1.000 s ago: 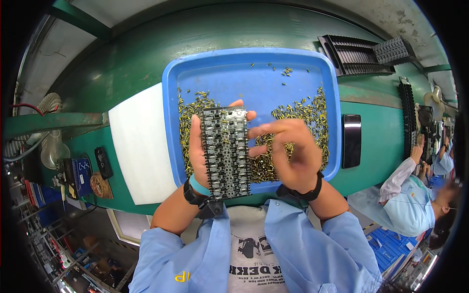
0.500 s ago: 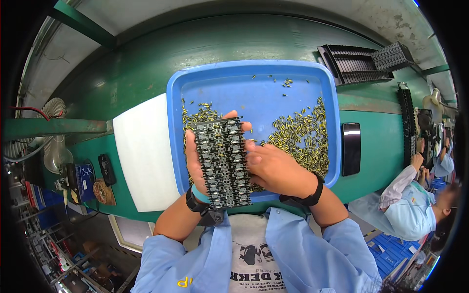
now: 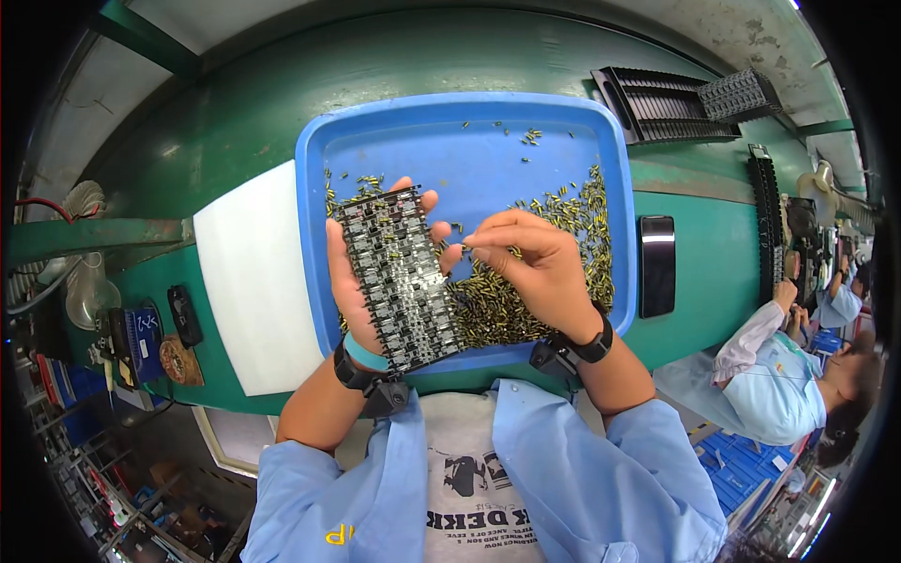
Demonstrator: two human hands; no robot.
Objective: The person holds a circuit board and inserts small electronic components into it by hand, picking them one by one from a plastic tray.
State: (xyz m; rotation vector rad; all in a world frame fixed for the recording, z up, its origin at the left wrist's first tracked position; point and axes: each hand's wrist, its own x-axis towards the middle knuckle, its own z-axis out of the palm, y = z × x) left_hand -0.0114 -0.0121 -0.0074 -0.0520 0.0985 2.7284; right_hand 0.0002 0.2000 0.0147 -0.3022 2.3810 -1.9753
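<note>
My left hand (image 3: 346, 293) lies under a panel of circuit boards (image 3: 399, 281), its thumb along the left edge and fingertips showing past the top and right edges. The panel is tilted over the blue tray (image 3: 307, 206) and carries rows of small metal and black components. To its right, my right hand (image 3: 537, 267) is closed in a pinch of thumb and forefinger, close to the left fingertips. What the pinch holds is too small to make out. Beneath both hands, many small brass-and-black cylindrical parts (image 3: 502, 314) lie loose in the tray, heaped mostly at the right and front.
A white sheet (image 3: 249, 281) lies left of the tray, a black phone (image 3: 657, 266) right of it. Behind stands a black slotted rack (image 3: 652, 105) with a board stack (image 3: 739, 96). A roll of tape (image 3: 178, 359) sits far left. Another person (image 3: 770, 375) works at the right.
My right hand has moved off the panel's right edge, up and outward, into a pinch. The panel has tilted, its top leaning left. The whole view has shifted slightly.
</note>
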